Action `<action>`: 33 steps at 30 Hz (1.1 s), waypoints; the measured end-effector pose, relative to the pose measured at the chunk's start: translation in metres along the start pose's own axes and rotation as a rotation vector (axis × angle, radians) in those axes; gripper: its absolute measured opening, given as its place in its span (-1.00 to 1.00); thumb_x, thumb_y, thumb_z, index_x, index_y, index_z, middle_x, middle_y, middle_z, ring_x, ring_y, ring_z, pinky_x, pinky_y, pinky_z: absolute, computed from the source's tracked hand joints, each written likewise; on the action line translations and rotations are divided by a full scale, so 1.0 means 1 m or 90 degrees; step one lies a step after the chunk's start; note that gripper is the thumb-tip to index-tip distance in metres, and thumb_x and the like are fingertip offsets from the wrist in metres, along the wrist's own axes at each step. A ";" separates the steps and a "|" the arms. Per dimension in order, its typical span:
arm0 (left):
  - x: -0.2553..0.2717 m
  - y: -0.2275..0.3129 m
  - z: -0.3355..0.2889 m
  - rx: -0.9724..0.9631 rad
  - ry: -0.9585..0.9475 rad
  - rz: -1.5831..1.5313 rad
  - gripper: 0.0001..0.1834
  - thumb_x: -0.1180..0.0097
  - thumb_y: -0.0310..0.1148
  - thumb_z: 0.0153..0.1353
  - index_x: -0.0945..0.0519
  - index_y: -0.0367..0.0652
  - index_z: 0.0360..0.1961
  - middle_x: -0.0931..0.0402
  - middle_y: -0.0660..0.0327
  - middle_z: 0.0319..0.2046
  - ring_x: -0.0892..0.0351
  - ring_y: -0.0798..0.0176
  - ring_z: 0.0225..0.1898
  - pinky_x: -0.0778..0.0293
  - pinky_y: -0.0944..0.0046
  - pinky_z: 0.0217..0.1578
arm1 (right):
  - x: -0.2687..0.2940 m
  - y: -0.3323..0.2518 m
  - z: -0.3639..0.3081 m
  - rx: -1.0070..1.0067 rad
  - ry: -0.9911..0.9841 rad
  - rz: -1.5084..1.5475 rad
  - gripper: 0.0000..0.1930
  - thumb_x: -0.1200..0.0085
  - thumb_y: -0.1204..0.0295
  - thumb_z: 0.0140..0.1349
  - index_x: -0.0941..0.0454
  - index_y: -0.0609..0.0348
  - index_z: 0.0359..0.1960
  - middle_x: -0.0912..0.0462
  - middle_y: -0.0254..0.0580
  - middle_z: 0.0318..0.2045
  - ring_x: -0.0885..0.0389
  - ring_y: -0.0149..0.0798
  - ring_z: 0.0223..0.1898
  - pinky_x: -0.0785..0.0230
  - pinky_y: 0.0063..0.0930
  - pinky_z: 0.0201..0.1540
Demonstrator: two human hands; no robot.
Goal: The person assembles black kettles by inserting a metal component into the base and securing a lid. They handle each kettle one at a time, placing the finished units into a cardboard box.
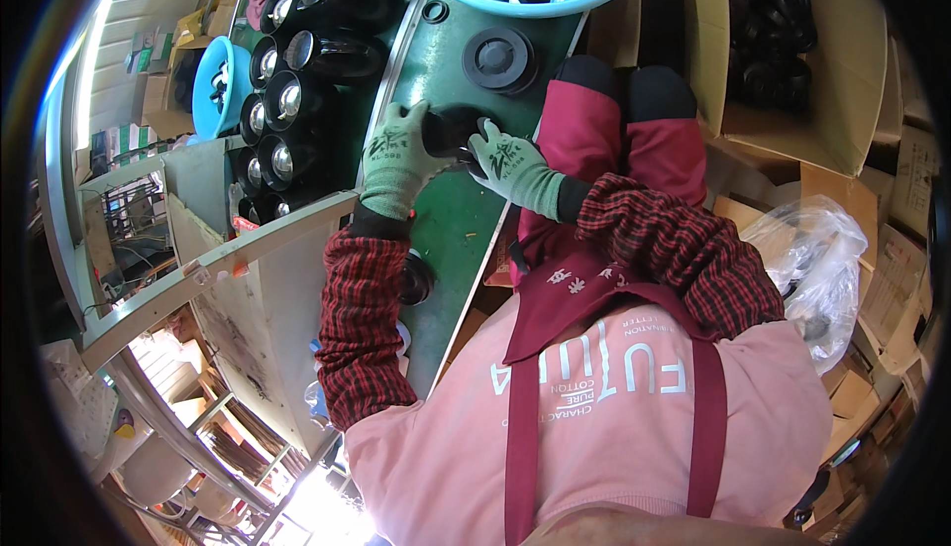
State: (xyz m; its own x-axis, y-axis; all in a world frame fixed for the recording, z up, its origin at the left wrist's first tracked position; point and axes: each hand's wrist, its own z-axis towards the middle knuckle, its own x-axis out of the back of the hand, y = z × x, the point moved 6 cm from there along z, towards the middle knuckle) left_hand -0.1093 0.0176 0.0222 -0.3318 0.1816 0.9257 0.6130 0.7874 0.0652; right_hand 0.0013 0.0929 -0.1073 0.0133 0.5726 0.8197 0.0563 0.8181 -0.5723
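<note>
Six or more canisters, glossy black and rounded, lie stacked at left, bright metal domes showing at several ends [342, 55]. Just left of them, a small basin [237, 90], smooth blue plastic; contents too small to make out. Pink cloth [261, 3], crumpled, by the top of the stack.

Next, the bench [456, 239]: flat green top, slightly shiny, pale metal edging. A round black piece [416, 279] on it, partly hidden by the left forearm.

Left hand [396, 153]: pale green knit glove, dark print on its back. Forearm runs up from the lower edge in a gathered red-and-black check sleeve; back of hand up, fingers forward. Grip partly closed, thumb and fingers about the left side of a dark part.

That part [454, 130]: black, smooth, seemingly rounded, dull sheen; between the two hands, over the bench. Its underside is hidden.

Beyond it, a thin black ring [435, 12] and a stepped black disc [498, 58], both flat on the green. Farther, a large basin [535, 10] of blue plastic, heaped with white and black caps.

Right hand [513, 163]: same glove, forearm angled in from the right, fingers pointing left. Fingers bent, closed on the part's right edge; exact fingertip contact unclear.

Far right: cardboard box [822, 60] holding black pieces; below, a wrinkled clear bag [822, 259].
</note>
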 end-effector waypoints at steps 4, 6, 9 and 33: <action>0.017 0.012 -0.012 -0.227 0.163 0.119 0.26 -0.76 -0.15 -0.26 -0.32 0.05 0.54 -0.43 -0.01 0.30 -0.48 -0.16 0.32 -0.56 -0.09 0.22 | -0.004 0.001 0.000 -0.008 0.008 -0.009 -0.45 -0.29 0.05 0.31 -0.46 0.14 0.17 -0.48 0.33 0.29 -0.78 0.13 -0.17 -0.67 -0.09 -0.09; 0.023 -0.002 -0.004 -0.073 0.182 0.112 0.27 -0.72 -0.10 -0.15 -0.21 0.09 0.59 -0.41 0.02 0.34 -0.46 -0.13 0.34 -0.54 -0.12 0.21 | -0.005 0.000 -0.001 0.007 0.035 -0.021 -0.48 -0.26 0.05 0.33 -0.48 0.13 0.15 -0.50 0.32 0.26 -0.78 0.10 -0.15 -0.65 -0.11 -0.09; 0.010 0.012 -0.004 -0.083 0.002 0.076 -0.17 -0.55 -0.14 0.16 -0.50 -0.04 0.44 -0.68 0.07 0.02 -0.73 0.05 0.02 -0.63 0.01 0.04 | -0.009 -0.001 -0.006 0.050 0.092 -0.062 -0.53 -0.23 0.06 0.35 -0.50 0.13 0.10 -0.54 0.32 0.20 -0.78 0.05 -0.11 -0.64 -0.16 -0.12; -0.018 -0.011 0.003 -0.287 -0.068 0.219 0.18 -0.65 0.14 -0.21 -0.39 -0.32 0.35 -0.47 -0.02 0.16 -0.53 -0.09 0.19 -0.52 -0.05 0.21 | 0.010 -0.001 0.011 0.113 -0.008 -0.065 -0.49 -0.34 0.11 0.23 -0.52 0.14 0.08 -0.57 0.19 0.15 -0.77 0.07 -0.25 -0.66 -0.10 -0.18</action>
State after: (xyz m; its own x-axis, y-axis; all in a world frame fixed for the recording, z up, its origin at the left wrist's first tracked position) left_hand -0.1122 0.0080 0.0041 -0.1151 0.4598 0.8805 0.9359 0.3474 -0.0591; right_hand -0.0094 0.0981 -0.0984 0.0046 0.4863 0.8738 -0.1196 0.8678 -0.4824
